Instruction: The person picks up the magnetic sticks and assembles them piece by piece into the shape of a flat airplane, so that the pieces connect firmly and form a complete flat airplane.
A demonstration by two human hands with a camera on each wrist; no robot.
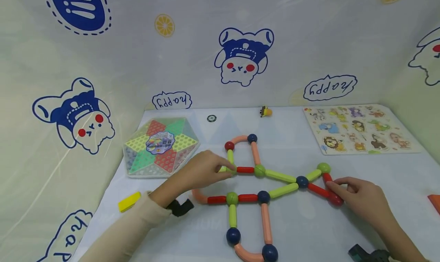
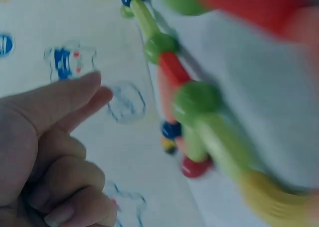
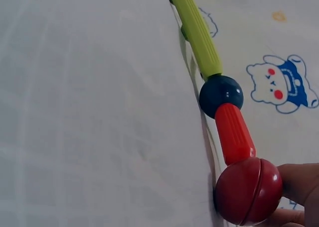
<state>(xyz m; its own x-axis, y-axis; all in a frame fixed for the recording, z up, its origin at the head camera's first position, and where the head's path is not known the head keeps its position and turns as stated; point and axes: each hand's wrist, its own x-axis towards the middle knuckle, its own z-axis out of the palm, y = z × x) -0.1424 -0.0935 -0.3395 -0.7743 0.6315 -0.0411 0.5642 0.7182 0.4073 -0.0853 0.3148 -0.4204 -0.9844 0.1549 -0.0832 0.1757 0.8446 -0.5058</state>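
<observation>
A figure of magnetic rods and balls lies on the white table, with red, green and peach rods joined by coloured balls. My right hand (image 1: 361,195) pinches the red ball (image 3: 249,191) at its right end, beside a red rod (image 3: 234,132). My left hand (image 1: 203,168) is over the left part, its fingertips near a green ball (image 2: 197,103). In the left wrist view a gap shows between that hand and the figure; thumb and forefinger point forward, holding nothing, the other fingers loosely bent. A yellow curved rod (image 2: 271,199) there is hidden by the hand in the head view.
A hexagonal star-patterned game board (image 1: 137,166) lies at the back left, an animal picture board (image 1: 343,122) at the back right. A yellow block (image 1: 129,201) is beside the left forearm. Along the back edge are a dark disc (image 1: 211,118) and a small yellow toy (image 1: 266,111).
</observation>
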